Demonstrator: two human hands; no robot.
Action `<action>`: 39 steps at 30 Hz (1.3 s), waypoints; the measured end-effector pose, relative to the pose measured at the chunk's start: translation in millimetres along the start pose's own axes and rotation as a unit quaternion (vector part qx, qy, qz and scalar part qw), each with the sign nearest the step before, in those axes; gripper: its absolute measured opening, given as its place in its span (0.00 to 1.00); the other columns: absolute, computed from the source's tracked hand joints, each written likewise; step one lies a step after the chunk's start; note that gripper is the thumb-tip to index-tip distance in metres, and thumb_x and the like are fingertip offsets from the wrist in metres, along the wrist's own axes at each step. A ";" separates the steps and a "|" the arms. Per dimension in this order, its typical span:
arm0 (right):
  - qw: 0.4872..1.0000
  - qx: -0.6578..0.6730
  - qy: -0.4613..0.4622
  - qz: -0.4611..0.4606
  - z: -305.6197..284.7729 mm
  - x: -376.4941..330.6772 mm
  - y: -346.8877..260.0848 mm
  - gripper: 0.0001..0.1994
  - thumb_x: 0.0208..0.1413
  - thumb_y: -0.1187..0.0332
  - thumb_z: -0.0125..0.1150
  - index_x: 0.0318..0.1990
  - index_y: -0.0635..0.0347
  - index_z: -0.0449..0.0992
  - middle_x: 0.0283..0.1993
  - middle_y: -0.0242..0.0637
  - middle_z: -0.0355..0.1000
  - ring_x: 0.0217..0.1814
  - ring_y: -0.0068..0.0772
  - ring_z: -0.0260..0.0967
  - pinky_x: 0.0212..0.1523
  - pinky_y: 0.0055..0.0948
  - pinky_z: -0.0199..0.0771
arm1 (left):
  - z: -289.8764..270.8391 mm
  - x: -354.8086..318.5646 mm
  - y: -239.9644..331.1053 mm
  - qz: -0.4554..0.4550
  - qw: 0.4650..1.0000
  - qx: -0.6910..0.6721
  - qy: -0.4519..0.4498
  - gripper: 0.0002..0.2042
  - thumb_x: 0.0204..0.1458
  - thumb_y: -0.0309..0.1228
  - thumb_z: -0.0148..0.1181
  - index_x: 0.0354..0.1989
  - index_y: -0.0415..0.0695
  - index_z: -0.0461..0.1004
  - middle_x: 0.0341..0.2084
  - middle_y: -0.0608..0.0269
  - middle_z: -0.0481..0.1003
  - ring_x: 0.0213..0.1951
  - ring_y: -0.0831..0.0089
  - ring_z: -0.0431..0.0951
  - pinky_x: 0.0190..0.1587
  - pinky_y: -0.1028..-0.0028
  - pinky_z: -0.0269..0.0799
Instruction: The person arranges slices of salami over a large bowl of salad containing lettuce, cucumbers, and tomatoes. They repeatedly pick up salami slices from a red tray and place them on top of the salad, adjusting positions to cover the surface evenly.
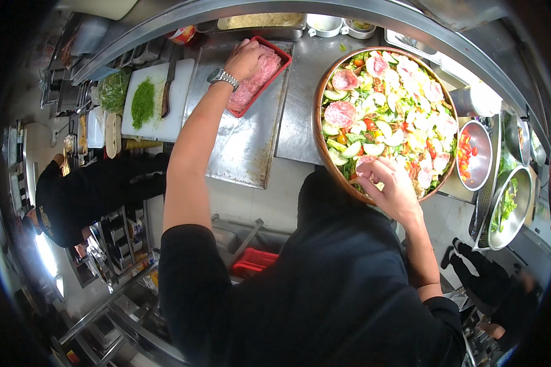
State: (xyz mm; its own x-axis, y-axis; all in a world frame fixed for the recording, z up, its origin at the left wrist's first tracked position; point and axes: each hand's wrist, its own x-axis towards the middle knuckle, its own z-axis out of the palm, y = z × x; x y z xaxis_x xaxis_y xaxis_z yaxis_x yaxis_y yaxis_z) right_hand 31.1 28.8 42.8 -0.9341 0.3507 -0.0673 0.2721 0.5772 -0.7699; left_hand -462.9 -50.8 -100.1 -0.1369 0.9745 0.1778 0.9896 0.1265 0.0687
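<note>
My left hand [243, 60], with a metal watch on the wrist, reaches into a red rectangular tray [286, 65] filled with thin pink salami slices [259, 81]. Its fingers are curled down on the slices, the fingertips partly hidden. My right hand [389, 188] is over the near edge of a large round wooden bowl [320, 131]. Thumb and fingers pinch a salami slice [365, 163] just above the salad [379, 125]. Leafy greens, cucumber slices and cherry tomatoes fill the bowl, with several salami slices laid on top, mostly round its outer part.
The red tray stands on a metal sheet pan [242, 159]. Left of it, a white cutting board [176, 110] bears chopped herbs [143, 103] and a knife [167, 92]. Metal bowls of tomatoes [474, 164] and greens [502, 214] stand right. People in dark clothes [98, 189] are on both sides.
</note>
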 end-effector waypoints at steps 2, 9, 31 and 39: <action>1.000 0.019 0.010 -0.010 2.1 1.1 -2.7 0.07 0.57 0.70 0.67 0.42 0.59 0.78 0.36 0.40 0.75 0.42 0.46 0.75 0.46 0.40 0.74 | 3.4 6.8 -4.1 -0.009 0.997 0.075 -0.031 0.10 0.59 0.35 0.60 0.42 0.44 0.82 0.44 0.50 0.78 0.46 0.48 0.77 0.52 0.60 0.73; 0.998 0.006 0.055 -0.029 -12.2 41.2 -11.7 0.09 0.57 0.72 0.68 0.44 0.62 0.78 0.36 0.35 0.75 0.40 0.33 0.74 0.42 0.33 0.75 | -39.2 22.0 0.8 -0.362 0.737 -0.531 0.209 0.05 0.62 0.28 0.57 0.42 0.40 0.73 0.37 0.71 0.75 0.41 0.76 0.76 0.49 0.74 0.71; 0.938 0.252 0.237 0.021 23.7 12.8 0.4 0.12 0.56 0.76 0.71 0.47 0.62 0.81 0.37 0.34 0.79 0.37 0.23 0.75 0.42 0.25 0.77 | -89.8 -93.7 381.4 -0.353 0.393 -0.806 0.267 0.11 0.66 0.25 0.55 0.55 0.38 0.73 0.49 0.59 0.78 0.49 0.72 0.79 0.54 0.69 0.77; 0.926 -0.026 0.325 -0.188 -17.6 -37.1 11.5 0.10 0.52 0.76 0.72 0.42 0.57 0.84 0.38 0.37 0.78 0.39 0.39 0.77 0.40 0.35 0.78 | -122.6 -56.5 457.7 -0.289 0.371 -0.842 0.265 0.15 0.69 0.28 0.52 0.61 0.35 0.69 0.50 0.57 0.77 0.50 0.72 0.77 0.56 0.69 0.72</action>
State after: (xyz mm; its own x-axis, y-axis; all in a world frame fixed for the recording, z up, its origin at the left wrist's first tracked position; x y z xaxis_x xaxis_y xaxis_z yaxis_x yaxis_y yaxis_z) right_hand 72.9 35.5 47.6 -0.6328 0.4789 0.6085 -0.0172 0.7769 -0.6294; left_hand -7.7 -70.7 41.7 -0.7355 0.6451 -0.2071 -0.5814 -0.4440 0.6817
